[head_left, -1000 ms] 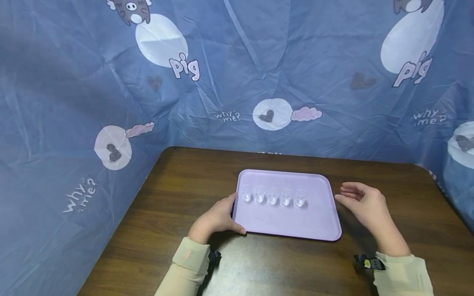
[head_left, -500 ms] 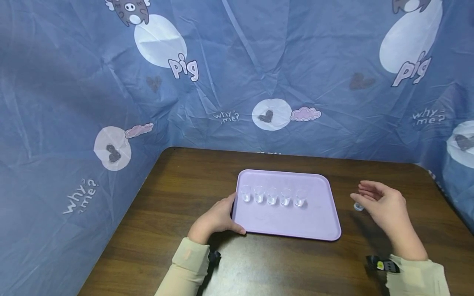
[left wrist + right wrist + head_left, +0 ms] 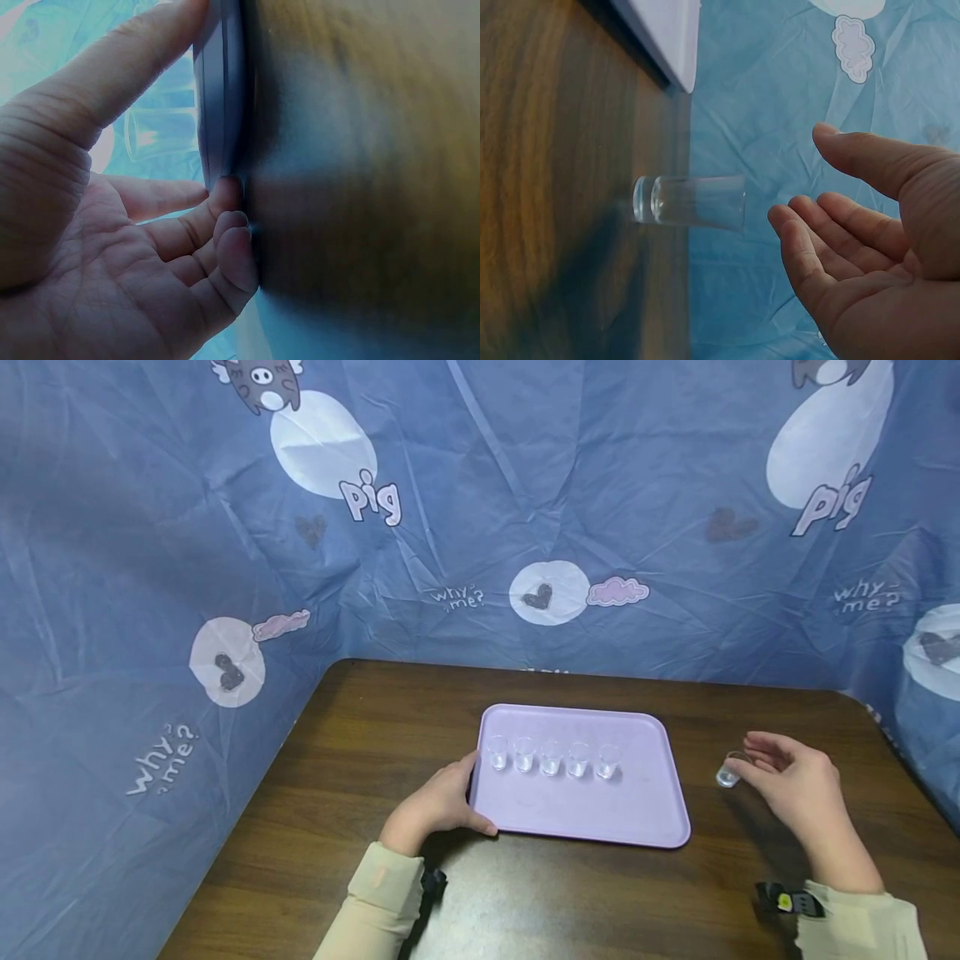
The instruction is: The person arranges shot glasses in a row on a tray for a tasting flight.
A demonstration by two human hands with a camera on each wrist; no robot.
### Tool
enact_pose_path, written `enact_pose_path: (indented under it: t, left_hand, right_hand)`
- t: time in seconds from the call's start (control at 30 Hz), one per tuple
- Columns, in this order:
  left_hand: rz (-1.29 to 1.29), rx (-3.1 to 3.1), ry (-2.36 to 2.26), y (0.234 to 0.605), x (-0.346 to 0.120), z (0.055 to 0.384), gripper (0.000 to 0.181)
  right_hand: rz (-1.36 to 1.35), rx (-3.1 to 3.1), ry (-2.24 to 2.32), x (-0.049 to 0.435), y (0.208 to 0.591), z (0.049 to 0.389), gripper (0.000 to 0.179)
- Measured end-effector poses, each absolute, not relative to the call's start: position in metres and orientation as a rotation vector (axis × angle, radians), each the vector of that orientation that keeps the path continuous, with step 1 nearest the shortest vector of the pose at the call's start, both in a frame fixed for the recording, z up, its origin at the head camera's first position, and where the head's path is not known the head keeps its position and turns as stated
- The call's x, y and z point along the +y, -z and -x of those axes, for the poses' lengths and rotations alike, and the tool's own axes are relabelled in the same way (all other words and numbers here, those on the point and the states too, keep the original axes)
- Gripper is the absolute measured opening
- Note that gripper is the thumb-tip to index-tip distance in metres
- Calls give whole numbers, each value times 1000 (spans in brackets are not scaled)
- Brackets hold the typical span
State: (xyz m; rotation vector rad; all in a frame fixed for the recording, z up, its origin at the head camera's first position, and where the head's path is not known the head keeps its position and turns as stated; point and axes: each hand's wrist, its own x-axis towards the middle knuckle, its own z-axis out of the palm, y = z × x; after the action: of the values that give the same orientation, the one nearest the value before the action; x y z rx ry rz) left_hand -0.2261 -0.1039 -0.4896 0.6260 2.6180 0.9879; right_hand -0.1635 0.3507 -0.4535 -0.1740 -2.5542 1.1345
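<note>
A lilac tray (image 3: 585,814) lies on the table, bearing a row of several small clear shot glasses (image 3: 551,760). My left hand (image 3: 438,802) grips the tray's near left corner, thumb at the front edge and fingertips curled against the left side. In the left wrist view the tray's rim (image 3: 217,97) runs between thumb and fingers. Another shot glass (image 3: 697,202) stands upright on the wood to the right of the tray. Beside it, my right hand (image 3: 798,781) hovers with thumb and fingers spread; the right wrist view shows a gap between fingertips and glass.
The brown wooden table (image 3: 585,902) has rounded far corners. A blue printed cloth (image 3: 465,527) hangs behind it and along the left side. The tray's right edge (image 3: 677,777) lies a short way left of the lone glass.
My right hand has moved right, away from the tray, and the lone shot glass has come into view standing on the table. The left hand stays at the tray's corner.
</note>
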Motion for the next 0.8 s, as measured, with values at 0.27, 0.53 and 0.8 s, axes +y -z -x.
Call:
enact_pose_path:
  t: [0.27, 0.53, 0.8]
  left_hand:
    - [-624, 2619, -982, 490, -104, 227, 119]
    - [-680, 2633, -993, 493, -104, 228, 118]
    - [-674, 2635, -996, 495, -104, 230, 119]
  right_hand:
    - [231, -2615, -1035, 356, 458, 164, 57]
    - [262, -2688, -949, 360, 467, 166, 58]
    - [287, -2745, -926, 364, 478, 171, 61]
